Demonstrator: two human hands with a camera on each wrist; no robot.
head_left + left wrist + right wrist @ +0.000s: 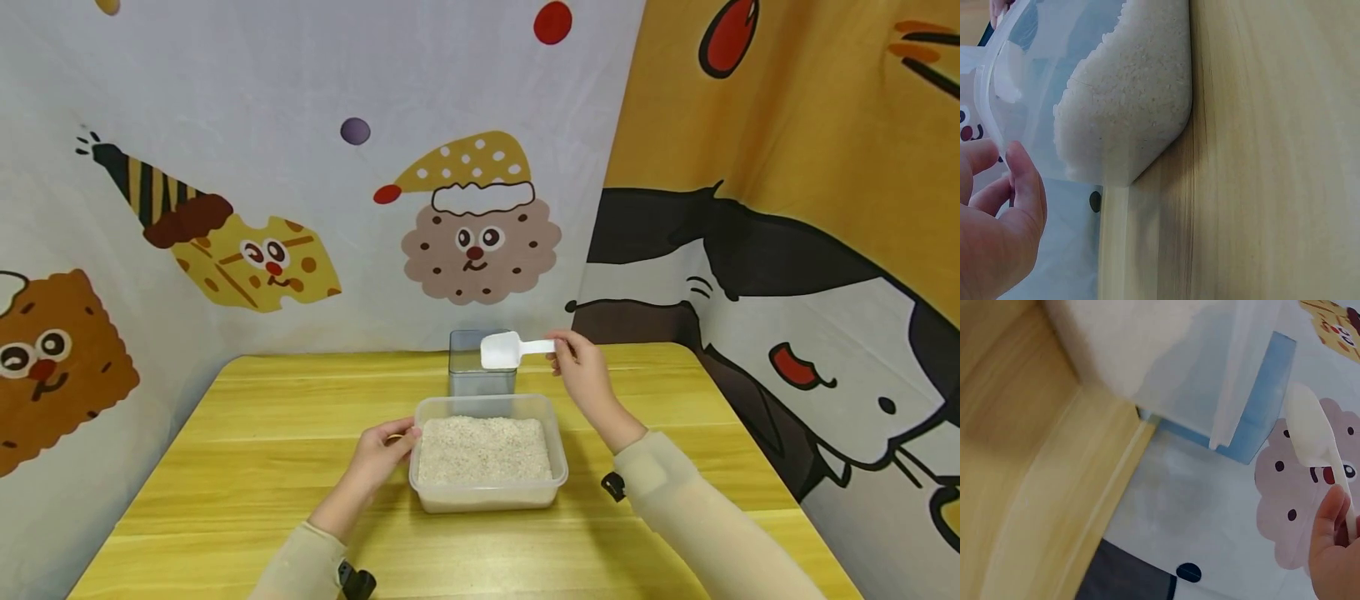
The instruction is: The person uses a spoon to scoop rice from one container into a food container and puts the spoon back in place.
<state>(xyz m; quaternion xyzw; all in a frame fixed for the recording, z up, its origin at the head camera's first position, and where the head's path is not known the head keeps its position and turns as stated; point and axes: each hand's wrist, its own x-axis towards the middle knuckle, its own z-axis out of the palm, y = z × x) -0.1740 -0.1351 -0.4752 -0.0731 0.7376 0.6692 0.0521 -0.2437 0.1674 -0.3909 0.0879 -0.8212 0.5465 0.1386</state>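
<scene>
Yellow wood worktop (262, 450) here, a soft sheen (573, 546) by its near edge! Behind the far edge rises white cloth (300, 50), cheese (258, 262) and cookie (480, 271) beaming; beyond the right edge, orange-yellow cloth (667, 125) drapes in folds.

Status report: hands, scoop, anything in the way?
Left hand pinching rice tub at rim. Right hand gripping white scoop, raised clear of tub. No obstruction visible.
</scene>
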